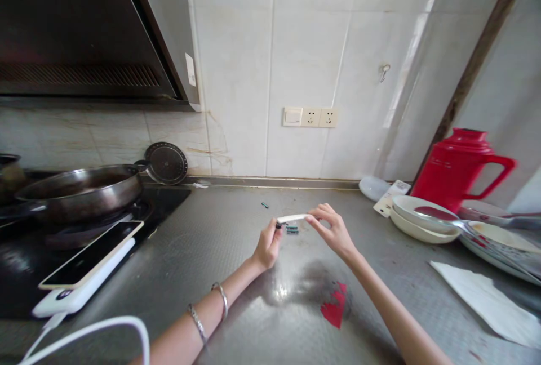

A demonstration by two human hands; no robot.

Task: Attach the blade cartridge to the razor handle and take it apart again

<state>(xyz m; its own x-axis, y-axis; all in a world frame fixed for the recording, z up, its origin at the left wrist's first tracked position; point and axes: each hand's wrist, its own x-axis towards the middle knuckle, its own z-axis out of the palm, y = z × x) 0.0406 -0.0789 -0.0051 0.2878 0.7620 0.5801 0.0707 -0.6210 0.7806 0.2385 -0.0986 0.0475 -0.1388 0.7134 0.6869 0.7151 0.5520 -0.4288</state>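
Observation:
My left hand (pixel 267 245) and my right hand (pixel 332 228) hold a slim white device (pixel 292 218) between them, over the middle of the counter. The device is seen nearly edge-on, so its exact kind cannot be made out. A dark part shows at its left end, where my left fingers are closed round it. At the right end, my right thumb and fingers pinch it. Just beneath it, small dark green batteries (pixel 292 230) lie side by side on the metal counter (pixel 236 207). Another small battery (pixel 264 205) lies apart, farther back and to the left.
On the left, a steel pan (pixel 84 190) sits on the stove, with a phone (pixel 93 255) on a white power bank (pixel 91 280) in front. At right stand a red thermos (pixel 456 168), stacked bowls (pixel 418 230) and a napkin (pixel 486 300). A red patch (pixel 335 306) marks the counter.

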